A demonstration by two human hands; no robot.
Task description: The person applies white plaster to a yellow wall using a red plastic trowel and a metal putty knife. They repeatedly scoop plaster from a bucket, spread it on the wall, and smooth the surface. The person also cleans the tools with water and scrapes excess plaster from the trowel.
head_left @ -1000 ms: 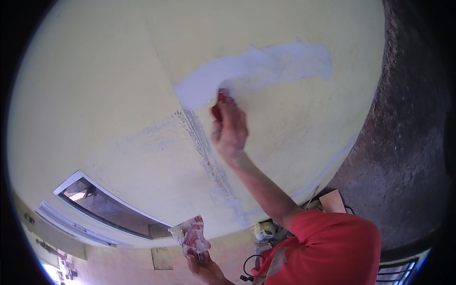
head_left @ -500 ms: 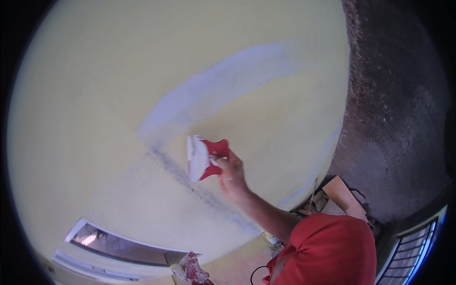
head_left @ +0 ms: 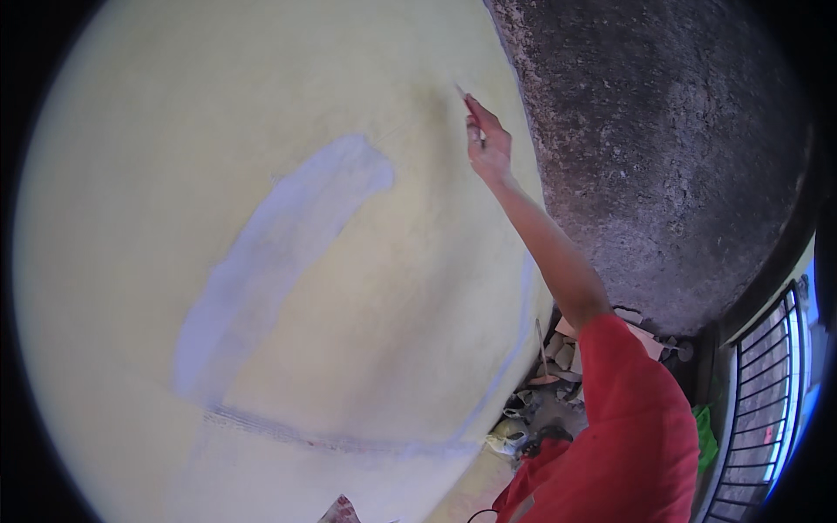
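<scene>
One patch (head_left: 277, 253) marks one yellow wall (head_left: 131, 227). Right of the patch: one of the hands (head_left: 492, 155), one scraper (head_left: 472, 107), one red sleeve (head_left: 635, 392), one barred window (head_left: 763, 414), one green item (head_left: 704, 438), one dark surface (head_left: 671, 157). Below the patch: one smeared plate (head_left: 341, 512), its tip alone showing.

My sleeve (head_left: 641, 401) is plain red, my scraper (head_left: 472, 106) reddish. The wall (head_left: 131, 218) is pale yellow with a lilac patch (head_left: 279, 248); the surface (head_left: 671, 157) past the wall's right edge is mottled dark grey.
</scene>
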